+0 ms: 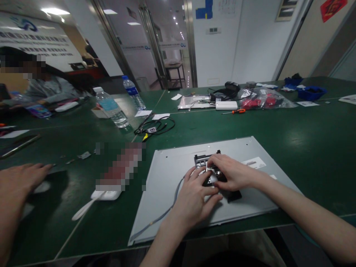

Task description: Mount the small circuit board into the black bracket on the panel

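Observation:
A flat pale grey panel (164, 185) lies on the green table before me. At its middle sits a black bracket (200, 158) with slotted bars and a dark plate (234, 195) at its near right end. My left hand (194, 196) grips the bracket's left side, fingers bent over it. Curled round its right side is my right hand (232, 172), thumb and fingertips close together on it. Small parts between the fingertips are mostly hidden. From beside my left hand a grey cable (172, 207) runs to the panel's near left corner.
Another person's hand (25, 178) rests at the left. Nearby are a white device with a strap (107, 194), a black cable coil (155, 128) and water bottles (111, 107). Farther back lie an orange screwdriver (236, 111), a plastic bag (267, 99) and a blue tray (311, 93).

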Demonstrator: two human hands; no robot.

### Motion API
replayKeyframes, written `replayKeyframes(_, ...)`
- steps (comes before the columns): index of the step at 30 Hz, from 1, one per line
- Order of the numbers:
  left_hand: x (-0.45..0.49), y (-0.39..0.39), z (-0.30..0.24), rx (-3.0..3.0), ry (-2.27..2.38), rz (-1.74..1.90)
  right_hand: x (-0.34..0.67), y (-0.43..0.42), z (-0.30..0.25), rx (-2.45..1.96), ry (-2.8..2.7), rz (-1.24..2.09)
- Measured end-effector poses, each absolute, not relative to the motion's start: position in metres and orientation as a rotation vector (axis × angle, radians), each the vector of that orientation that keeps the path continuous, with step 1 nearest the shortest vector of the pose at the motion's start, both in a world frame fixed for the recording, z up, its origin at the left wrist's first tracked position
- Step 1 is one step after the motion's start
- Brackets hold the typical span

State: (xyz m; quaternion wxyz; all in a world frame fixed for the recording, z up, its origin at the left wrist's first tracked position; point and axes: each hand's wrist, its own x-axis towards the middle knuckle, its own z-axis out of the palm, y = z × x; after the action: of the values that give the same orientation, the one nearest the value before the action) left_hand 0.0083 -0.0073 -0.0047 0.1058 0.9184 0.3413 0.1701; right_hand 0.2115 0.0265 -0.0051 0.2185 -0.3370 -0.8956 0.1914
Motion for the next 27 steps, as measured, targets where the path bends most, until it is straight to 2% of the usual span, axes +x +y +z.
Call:
replayKeyframes(12,0.0061,-0.0092,0.0012,2.651,0.994,0.457,0.2113,0.027,-0.0071,-0.929,-2.482,0.532)
replayKeyframes(27,0.0056,-0.0075,-0.0032,2.683,1.01,0.593,0.213,0.0281,-0.0001,-0.962,-2.423,0.494)
